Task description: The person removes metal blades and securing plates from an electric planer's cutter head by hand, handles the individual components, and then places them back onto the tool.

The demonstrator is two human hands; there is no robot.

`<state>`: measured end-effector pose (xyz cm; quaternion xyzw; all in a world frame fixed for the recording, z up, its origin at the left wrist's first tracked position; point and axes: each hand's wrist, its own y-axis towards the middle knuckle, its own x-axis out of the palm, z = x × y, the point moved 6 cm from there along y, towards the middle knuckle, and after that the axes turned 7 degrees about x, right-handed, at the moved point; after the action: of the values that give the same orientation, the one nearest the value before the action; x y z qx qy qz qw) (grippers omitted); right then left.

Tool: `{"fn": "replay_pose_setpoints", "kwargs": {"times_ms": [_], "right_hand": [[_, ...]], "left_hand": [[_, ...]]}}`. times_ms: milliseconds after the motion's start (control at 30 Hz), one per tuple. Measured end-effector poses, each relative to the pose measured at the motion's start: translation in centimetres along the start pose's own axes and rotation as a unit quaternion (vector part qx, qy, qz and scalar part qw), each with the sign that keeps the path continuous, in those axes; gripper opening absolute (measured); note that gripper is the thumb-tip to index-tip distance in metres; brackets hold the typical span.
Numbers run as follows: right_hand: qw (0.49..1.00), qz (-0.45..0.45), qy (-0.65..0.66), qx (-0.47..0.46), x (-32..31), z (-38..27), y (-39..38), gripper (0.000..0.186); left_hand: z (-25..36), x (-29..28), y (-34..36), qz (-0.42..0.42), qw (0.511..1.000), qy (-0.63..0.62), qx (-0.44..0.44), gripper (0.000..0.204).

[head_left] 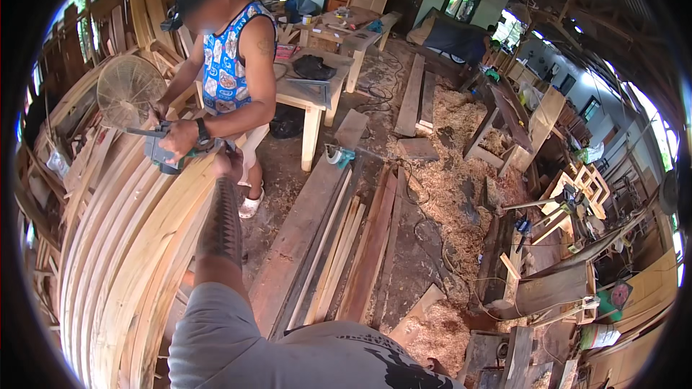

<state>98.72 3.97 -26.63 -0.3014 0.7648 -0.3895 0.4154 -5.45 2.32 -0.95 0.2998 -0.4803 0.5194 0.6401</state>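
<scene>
My left hand (228,164), at the end of a tattooed forearm, is closed at the upper end of curved pale boards (130,245) stacked on edge along the left. Just beyond it, a co-worker (234,65) in a blue patterned tank top grips a grey and green power tool (162,151) over the boards with both hands. A small patch of skin at the lower edge, beside my shirt, may be my right hand (437,364); its fingers are unclear.
A wire fan (132,90) stands behind the tool. Workbenches (311,112), long planks (303,245) and another tool (339,155) on a plank lie to the right. Cords and wood shavings (454,130) cover much floor. Another person (484,47) works at the back among wooden frames.
</scene>
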Motion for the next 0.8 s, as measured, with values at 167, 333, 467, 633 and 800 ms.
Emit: {"fn": "replay_pose_setpoints", "kwargs": {"times_ms": [167, 333, 467, 633, 800], "right_hand": [[0.996, 0.048, -0.072, -0.008, -2.1, 1.9, 0.9, 0.120], [0.999, 0.016, -0.038, 0.004, 0.3, -0.3, 0.4, 0.118], [0.996, 0.038, -0.085, -0.013, -0.1, 2.6, 3.4, 0.120], [0.995, 0.040, -0.080, -0.040, -1.9, 6.7, 5.4, 0.093], [0.999, 0.033, -0.013, -0.036, -0.9, 3.0, 3.3, 0.104]], "left_hand": [[-1.6, 1.7, -0.7, 0.012, 1.000, -0.009, -0.016, 0.015], [1.3, 1.5, -0.4, 0.021, 1.000, 0.014, 0.004, 0.014], [1.3, 1.8, -0.8, 0.020, 1.000, 0.009, 0.000, 0.012], [-1.0, 0.5, -0.7, 0.028, 0.999, -0.011, -0.025, 0.011], [-7.2, -9.6, -2.8, 0.001, 0.999, 0.022, -0.025, 0.017]]}}
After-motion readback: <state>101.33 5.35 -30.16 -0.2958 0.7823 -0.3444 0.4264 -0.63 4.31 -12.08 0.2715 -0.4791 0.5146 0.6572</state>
